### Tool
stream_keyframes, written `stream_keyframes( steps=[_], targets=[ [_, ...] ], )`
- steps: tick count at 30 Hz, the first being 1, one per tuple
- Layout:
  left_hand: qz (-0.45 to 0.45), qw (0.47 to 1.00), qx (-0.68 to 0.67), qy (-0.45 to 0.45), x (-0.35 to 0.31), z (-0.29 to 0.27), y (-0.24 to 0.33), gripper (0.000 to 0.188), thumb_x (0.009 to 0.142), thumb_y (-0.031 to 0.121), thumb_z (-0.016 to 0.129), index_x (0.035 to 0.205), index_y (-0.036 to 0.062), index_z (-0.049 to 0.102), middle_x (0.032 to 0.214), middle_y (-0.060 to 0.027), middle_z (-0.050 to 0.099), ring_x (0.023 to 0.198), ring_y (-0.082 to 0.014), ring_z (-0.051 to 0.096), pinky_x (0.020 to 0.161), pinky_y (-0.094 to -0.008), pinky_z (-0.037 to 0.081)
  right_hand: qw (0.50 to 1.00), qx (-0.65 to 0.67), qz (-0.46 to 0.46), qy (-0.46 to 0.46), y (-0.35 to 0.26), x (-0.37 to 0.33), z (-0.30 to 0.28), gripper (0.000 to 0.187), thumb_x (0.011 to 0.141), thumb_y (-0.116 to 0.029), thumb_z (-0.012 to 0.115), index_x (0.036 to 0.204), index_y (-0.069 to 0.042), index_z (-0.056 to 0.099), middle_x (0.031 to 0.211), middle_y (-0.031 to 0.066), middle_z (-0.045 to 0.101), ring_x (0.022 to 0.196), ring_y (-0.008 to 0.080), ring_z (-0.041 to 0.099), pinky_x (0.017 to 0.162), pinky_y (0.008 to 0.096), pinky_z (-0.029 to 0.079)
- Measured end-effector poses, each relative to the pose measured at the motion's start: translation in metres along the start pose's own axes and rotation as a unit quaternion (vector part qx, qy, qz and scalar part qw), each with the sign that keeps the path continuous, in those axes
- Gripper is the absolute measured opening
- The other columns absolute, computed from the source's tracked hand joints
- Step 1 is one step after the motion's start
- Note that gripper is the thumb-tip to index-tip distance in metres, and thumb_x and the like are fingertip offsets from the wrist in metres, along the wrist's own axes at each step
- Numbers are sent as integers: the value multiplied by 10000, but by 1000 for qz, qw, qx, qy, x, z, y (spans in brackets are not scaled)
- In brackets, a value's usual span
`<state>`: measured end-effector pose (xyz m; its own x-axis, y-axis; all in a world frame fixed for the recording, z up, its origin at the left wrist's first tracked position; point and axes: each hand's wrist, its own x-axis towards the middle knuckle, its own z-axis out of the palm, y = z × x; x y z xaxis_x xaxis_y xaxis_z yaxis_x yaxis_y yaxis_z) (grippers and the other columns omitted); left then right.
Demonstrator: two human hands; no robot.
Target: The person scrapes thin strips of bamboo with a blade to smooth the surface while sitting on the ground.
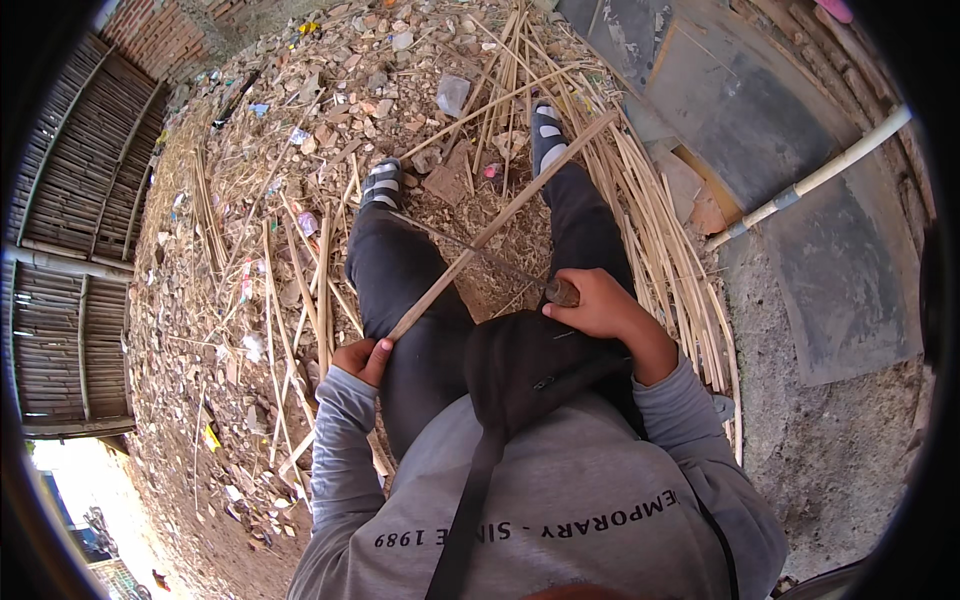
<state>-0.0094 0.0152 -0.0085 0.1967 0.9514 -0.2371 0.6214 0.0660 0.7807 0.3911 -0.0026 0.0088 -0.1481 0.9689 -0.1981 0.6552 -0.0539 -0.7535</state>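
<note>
A long flat bamboo strip slants across my lap, from my left thigh up to beyond my right foot. My left hand is closed at its lower end, with the thumb along the strip. In my right hand is the rounded wooden handle of a knife, held just above my right thigh. Its long thin dark blade points up and left and crosses the strip near the middle, between my knees. Whether the edge bites into the bamboo I cannot tell. A black waist bag lies in my lap.
Many split bamboo strips lie piled along my right leg; more strips are scattered at left. Rubble and litter cover the ground around my sandalled feet. Dark flat sheets and a pale pole lie at right. A bamboo wall stands at left.
</note>
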Motion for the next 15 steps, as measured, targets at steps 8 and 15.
stream_keyframes(
  steps=[8,15],
  targets=[
    [0,1000,-14,8,1,3,-7,542,985,489,648,796,-19,684,599,0,520,624,-97,460,582,-322,401,1000,3,-16,16,2,1,3,394,802,-334,790,912,17,648,765,225,653,764,420,665,673,448,495],
    [-12,1000,-21,3,2,2,-9,542,983,488,652,798,-20,687,602,10,523,627,-93,462,582,-319,399,999,-9,-28,38,5,2,7,382,797,-326,792,911,11,654,747,216,647,749,418,661,662,455,489]
  ],
)
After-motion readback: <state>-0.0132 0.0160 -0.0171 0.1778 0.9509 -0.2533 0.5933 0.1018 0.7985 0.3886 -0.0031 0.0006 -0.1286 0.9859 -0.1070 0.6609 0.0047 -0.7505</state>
